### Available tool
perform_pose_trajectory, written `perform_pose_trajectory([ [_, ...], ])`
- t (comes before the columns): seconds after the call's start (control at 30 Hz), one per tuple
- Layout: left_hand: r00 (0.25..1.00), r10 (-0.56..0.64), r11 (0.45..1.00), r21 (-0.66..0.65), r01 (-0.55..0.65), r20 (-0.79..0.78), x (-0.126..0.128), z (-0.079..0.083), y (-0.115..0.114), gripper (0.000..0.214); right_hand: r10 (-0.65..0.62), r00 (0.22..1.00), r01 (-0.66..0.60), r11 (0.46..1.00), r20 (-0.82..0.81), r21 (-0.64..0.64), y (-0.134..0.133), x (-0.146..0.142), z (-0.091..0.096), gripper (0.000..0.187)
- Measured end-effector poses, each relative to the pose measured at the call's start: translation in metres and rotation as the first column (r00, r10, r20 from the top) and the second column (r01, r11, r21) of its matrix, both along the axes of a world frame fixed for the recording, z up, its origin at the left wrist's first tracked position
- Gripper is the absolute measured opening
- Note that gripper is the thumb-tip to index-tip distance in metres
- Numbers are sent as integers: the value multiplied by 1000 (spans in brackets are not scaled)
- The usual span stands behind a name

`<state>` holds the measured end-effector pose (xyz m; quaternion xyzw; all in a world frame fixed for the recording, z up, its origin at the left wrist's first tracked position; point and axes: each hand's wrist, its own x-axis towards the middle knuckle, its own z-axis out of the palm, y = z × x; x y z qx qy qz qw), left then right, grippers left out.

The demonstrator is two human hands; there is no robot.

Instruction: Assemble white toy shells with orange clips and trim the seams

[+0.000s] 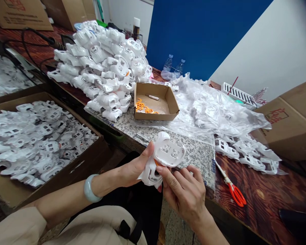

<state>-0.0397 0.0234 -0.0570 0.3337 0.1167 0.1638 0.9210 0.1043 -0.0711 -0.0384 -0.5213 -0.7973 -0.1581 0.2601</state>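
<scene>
White plastic housing (159, 153) held in left hand (134, 168), its fingers gripping the left edge, long axis slanting near-left to far-right, orange piece (156, 163) at its middle right by right hand's (187, 190) index fingertip, touching, can't tell if pinching, cardboard tray (156, 117) beyond both hands' fingers

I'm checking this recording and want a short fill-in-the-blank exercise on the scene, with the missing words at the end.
1. The left hand and right hand are both touching a part whose main color is ____.
2. A bracelet circles the ____ wrist.
3. The small box holds a cluster of curled pieces colored ____.
4. In the picture, the scissors lie to the ____ of the small box.

Missing words: white; left; orange; right.
</scene>
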Motion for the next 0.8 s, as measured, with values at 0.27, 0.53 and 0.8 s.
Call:
perform_pose_trajectory([
  [0.27,997,66,994,95,-63,-32,-1,10,-6,80,25,1000,-25,999,6,45,1,-10,-3,37],
  [0.53,999,49,996,81,-47,-24,-1,4,0,80,-29,999,30,999,23,-34,-1,-6,-6,41],
  [0.8,999,-33,998,59,34,-30,-2,-2,0,83,17,999,-17,1000,-31,-19,-6,2,-7,37],
])
